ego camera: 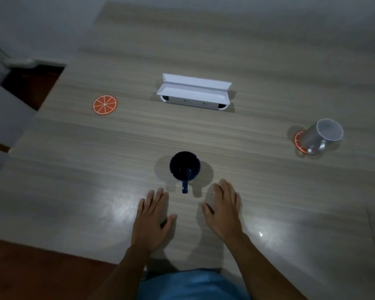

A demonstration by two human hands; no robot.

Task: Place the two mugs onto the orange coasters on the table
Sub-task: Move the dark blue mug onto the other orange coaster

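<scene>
A dark blue mug [185,166] stands upright on the wooden table [247,61] near the front middle, its handle pointing toward me. A silver mug [322,136] with a white inside stands on an orange coaster [298,142] at the right. A second orange coaster [104,105], printed like an orange slice, lies bare at the left. My left hand [153,219] rests flat and open just below and left of the blue mug's handle. My right hand [224,210] lies flat and open just below and right of it. Neither hand touches the mug.
A white open box [194,93] stands at the table's middle, behind the blue mug. The table's left edge drops to a reddish floor [30,87]. The front edge is near my body.
</scene>
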